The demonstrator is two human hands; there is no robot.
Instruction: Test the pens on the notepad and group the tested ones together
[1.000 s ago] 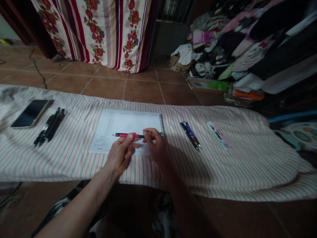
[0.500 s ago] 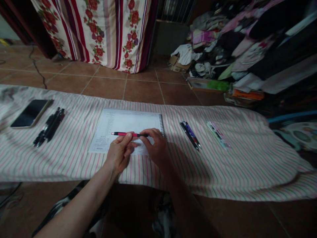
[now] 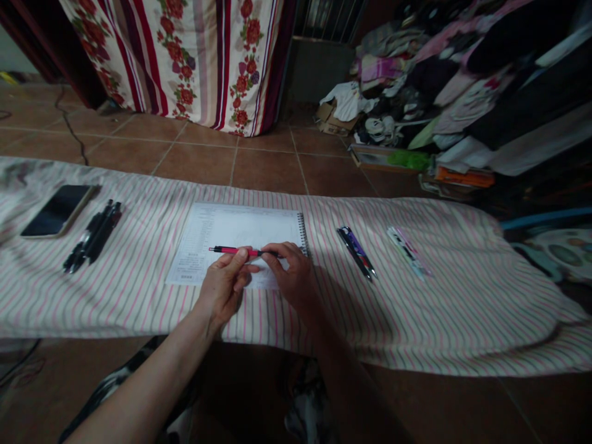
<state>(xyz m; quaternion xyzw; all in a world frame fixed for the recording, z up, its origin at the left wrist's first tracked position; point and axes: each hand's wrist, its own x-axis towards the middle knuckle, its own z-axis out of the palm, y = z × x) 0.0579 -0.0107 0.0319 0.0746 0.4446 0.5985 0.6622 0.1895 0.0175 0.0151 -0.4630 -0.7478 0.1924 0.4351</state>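
Note:
A red pen with black ends lies level between my hands, above a spiral notebook. My left hand pinches its red barrel between thumb and fingers. The fingers of my right hand close on the black end at the right, hiding part of it. Printed text runs down the left side of the notebook page, and the wire binding is on the right. Just right of the notebook lie dark pens, side by side. Farther right are pale pens, one whitish and one pink.
The striped cloth covers the low table. At its left lie a phone and several black pens. A floral curtain hangs beyond the tiled floor. Clothes are heaped at the back right, near a cardboard box.
Almost nothing differs. Both hands keep hold of the red pen over the notebook, and the whole view has shifted very slightly.

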